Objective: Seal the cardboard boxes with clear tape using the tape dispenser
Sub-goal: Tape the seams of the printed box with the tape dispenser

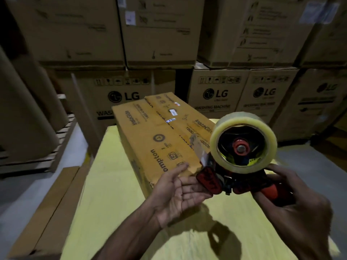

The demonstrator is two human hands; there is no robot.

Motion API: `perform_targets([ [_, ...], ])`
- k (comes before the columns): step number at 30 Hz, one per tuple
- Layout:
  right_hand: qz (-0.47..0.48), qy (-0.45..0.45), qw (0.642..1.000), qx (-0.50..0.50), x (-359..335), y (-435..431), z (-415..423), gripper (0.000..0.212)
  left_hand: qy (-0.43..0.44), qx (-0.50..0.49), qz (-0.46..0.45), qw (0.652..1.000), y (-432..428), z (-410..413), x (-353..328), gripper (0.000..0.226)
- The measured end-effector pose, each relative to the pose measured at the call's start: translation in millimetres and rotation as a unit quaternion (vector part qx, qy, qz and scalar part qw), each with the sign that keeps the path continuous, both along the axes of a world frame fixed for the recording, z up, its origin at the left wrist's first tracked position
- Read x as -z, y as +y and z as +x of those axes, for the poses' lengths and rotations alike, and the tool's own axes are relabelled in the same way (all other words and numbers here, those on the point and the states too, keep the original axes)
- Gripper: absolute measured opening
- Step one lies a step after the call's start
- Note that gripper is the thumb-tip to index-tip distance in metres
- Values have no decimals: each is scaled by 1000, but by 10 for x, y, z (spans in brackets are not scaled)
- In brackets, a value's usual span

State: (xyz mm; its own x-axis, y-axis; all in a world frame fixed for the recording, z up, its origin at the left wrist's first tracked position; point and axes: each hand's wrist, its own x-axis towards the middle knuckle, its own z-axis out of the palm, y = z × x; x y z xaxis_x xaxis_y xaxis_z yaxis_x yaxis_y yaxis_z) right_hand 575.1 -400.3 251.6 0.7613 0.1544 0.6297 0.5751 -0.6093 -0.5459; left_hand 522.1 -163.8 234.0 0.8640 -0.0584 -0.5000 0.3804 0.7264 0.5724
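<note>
An orange-brown cardboard box (155,132) printed with black lettering lies on a yellow table surface (116,194), its top flaps closed along a centre seam. My right hand (294,199) grips the red handle of a tape dispenser (242,166) that carries a roll of clear tape (243,141), held just above the box's near right corner. A short strip of clear tape (197,145) runs from the dispenser's front onto the box top. My left hand (178,192) is palm up with straight fingers, touching the near end of the box beside the dispenser's red front plate.
Large brown appliance cartons (216,94) are stacked in a wall behind the table. More cartons and a wooden pallet (60,136) stand at the left. A flat cardboard sheet (48,212) lies on the grey floor beside the table's left edge.
</note>
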Motion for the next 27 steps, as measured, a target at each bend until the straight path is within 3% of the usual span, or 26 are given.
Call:
perform_targets([
  [2, -7, -7, 1000, -19, -8, 65, 54, 61, 4, -31, 1, 1000, 0, -12, -9, 70],
  [5, -21, -18, 999, -36, -43, 195, 118, 64, 3, -83, 18, 996, 54, -17, -12, 44],
  [12, 0, 9, 997, -72, -247, 631, 290, 67, -25, -36, 9, 999, 579, 112, -19, 24],
  [16, 18, 55, 996, -67, -341, 1064, 514, 65, -33, -30, 201, 978, 1104, 465, -56, 20],
  [20, -25, 112, 992, -56, -289, 1795, 1020, 64, -44, -53, 399, 915, 1926, 1086, -113, 17],
  [22, -79, 150, 984, -56, -229, 2226, 1343, 62, -63, -64, 462, 882, 2370, 1470, -124, 11],
  [24, -126, 150, 979, -58, -157, 2633, 1650, 48, -64, -68, 496, 863, 2763, 1812, -151, 13],
  [27, -173, 151, 968, -96, -100, 3106, 2090, 42, -75, -35, 536, 840, 3214, 2234, -187, 27],
])
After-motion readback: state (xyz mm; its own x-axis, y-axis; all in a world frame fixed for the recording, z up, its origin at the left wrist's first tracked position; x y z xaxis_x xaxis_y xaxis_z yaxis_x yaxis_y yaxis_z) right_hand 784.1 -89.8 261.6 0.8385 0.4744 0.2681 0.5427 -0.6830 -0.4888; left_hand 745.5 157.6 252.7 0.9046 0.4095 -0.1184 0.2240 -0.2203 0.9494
